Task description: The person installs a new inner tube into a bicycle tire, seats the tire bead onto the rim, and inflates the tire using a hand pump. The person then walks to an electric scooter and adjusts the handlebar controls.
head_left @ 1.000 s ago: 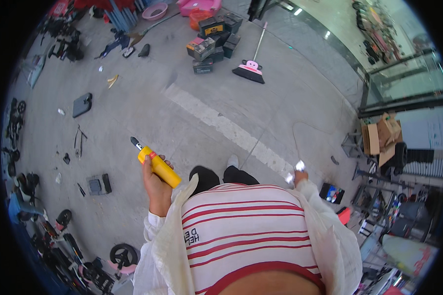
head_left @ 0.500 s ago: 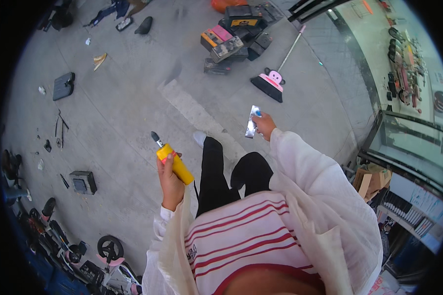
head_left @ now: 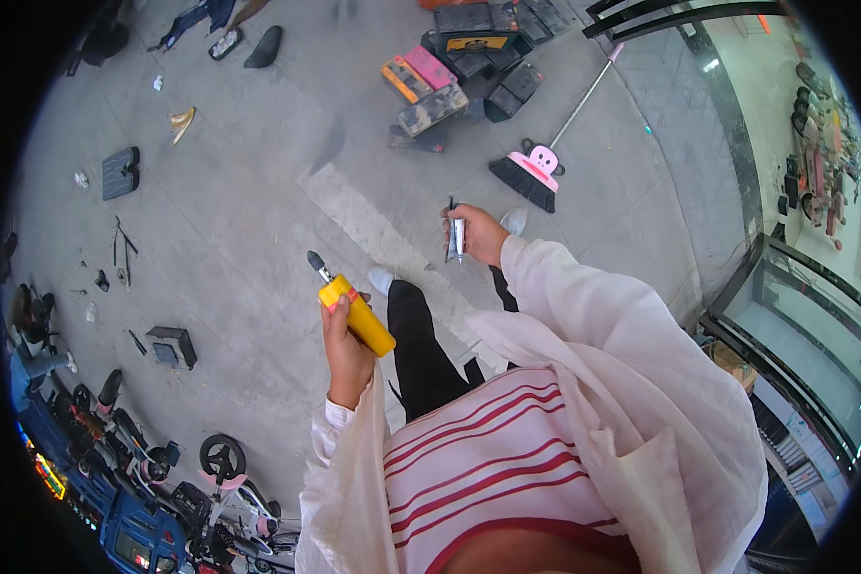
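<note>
My left hand point(head_left: 348, 352) is wrapped round a yellow handheld rotary tool point(head_left: 361, 320). The tool has a red band, a metal collar and a dark grey pointed tip, which is aimed up and away to the left. Farther off and to the right, my right hand point(head_left: 481, 232) is closed on a slim, shiny silver tube-like thing point(head_left: 460, 238), with a dark thin piece beside it. Fingers cover part of it, so its exact kind is unclear. Both hands are held above the grey floor point(head_left: 249, 249), apart from each other.
Ahead lies a pile of dark batteries point(head_left: 474, 57), with a pink-and-black broom point(head_left: 536, 170) to its right. Pliers-like tools point(head_left: 122, 253), a black flat case point(head_left: 121, 173) and a dark box point(head_left: 171, 348) lie left. Scooters point(head_left: 222, 459) stand lower left; a glass case point(head_left: 789, 306) stands right.
My right hand has moved left, and the silver thing in it has turned edge-on. My left hand has shifted slightly right with the yellow tool. My feet have moved too.
</note>
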